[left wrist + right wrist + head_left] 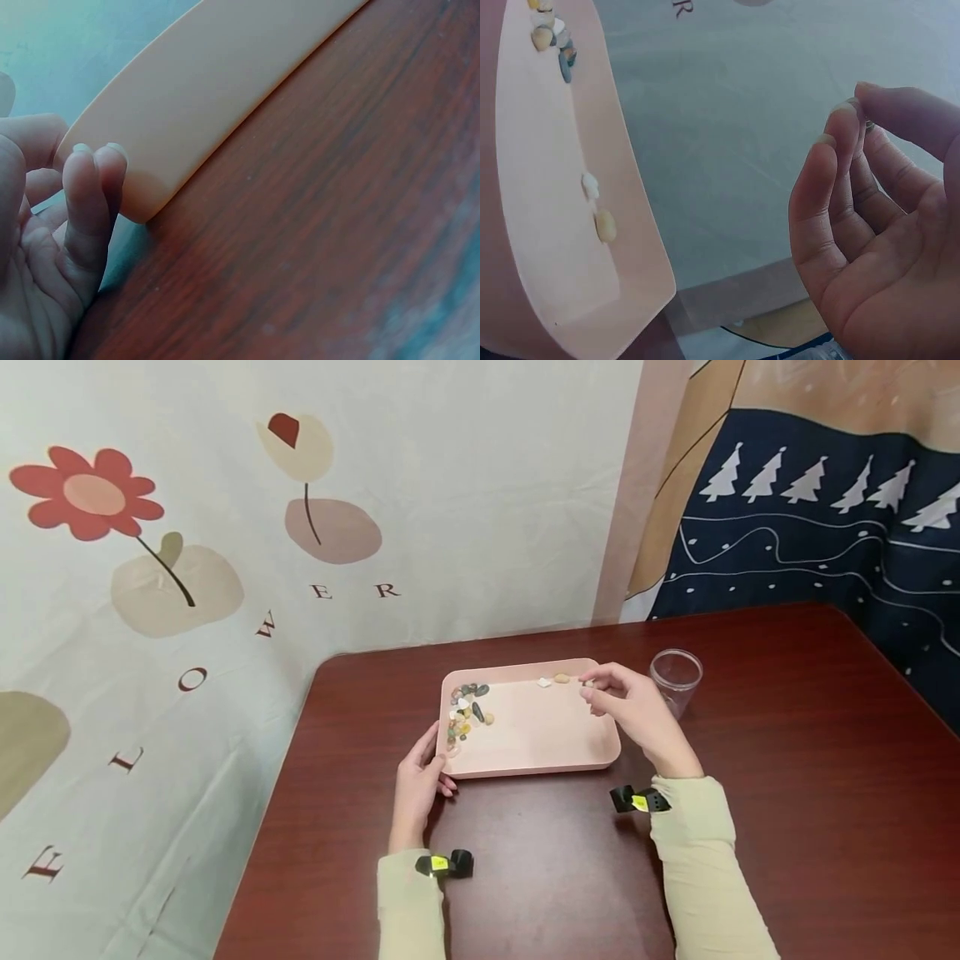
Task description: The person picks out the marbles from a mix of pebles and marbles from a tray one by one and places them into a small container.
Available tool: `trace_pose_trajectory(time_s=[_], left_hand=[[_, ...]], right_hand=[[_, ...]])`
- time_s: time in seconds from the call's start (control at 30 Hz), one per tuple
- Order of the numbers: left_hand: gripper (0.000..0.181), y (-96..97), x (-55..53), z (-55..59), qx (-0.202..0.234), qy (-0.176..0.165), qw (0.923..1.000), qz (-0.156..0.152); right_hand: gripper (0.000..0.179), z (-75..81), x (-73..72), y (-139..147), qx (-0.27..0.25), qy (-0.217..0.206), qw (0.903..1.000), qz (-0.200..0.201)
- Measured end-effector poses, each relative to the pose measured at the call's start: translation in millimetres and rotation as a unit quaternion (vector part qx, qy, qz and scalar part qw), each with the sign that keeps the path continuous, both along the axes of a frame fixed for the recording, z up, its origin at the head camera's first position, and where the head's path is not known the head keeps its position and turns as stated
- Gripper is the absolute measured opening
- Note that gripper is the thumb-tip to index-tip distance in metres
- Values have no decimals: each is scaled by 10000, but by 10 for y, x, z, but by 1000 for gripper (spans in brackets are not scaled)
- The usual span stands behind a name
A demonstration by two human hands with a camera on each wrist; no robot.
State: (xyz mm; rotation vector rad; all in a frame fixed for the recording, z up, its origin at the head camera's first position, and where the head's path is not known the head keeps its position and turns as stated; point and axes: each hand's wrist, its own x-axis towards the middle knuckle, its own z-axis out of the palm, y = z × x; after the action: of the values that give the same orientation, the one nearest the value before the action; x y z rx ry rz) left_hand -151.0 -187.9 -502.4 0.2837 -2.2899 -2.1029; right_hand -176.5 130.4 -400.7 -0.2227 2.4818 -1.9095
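Observation:
A pink rectangular tray (536,768) lies on the table. Many small pebbles (477,712) in green, yellow, white and brown cluster along its left side. A white stone (543,682) and a tan pebble (562,678) sit by the far wall, also visible in the right wrist view. My left hand (417,781) holds the tray's near left corner, fingers against the outer wall (172,97). Over the tray's right end, my right hand (626,706) pinches a small pebble (869,127) between thumb and fingertips; the fingers mostly hide it.
A clear glass cup (677,672) stands just right of the tray, behind the right hand. The dark red wooden table (540,868) meets a flower-printed cloth (480,527) at the back and a dark tree-patterned cloth (810,552) on the right.

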Motion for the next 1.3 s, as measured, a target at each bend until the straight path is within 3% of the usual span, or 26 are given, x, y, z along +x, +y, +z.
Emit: trace_pose_trajectory(time_s=[0.27,0.47,0.73,0.83,0.9,1.13,1.3], left_hand=[[53,-11,-19,1,-74,-117,9999,-29],[53,-33,-6,28,101,-192,9997,-121],[54,23,71,235,41,-185,9997,-177],[54,36,76,264,35,-158,9997,-172],[54,36,67,253,51,-156,9997,-183],[53,-13,15,5,-60,-1,10000,-16],[54,-7,27,11,-32,12,10000,-17]], right_hand=[[38,30,19,76,-14,-173,9996,-244],[37,42,58,159,-215,-103,9992,-316],[35,82,72,233,-145,59,9990,-427],[35,97,80,259,-58,-37,9984,-555],[36,111,94,279,-14,-68,9979,-644],[37,137,133,349,38,7,9952,-982],[38,155,152,382,39,-44,9925,-1218]])
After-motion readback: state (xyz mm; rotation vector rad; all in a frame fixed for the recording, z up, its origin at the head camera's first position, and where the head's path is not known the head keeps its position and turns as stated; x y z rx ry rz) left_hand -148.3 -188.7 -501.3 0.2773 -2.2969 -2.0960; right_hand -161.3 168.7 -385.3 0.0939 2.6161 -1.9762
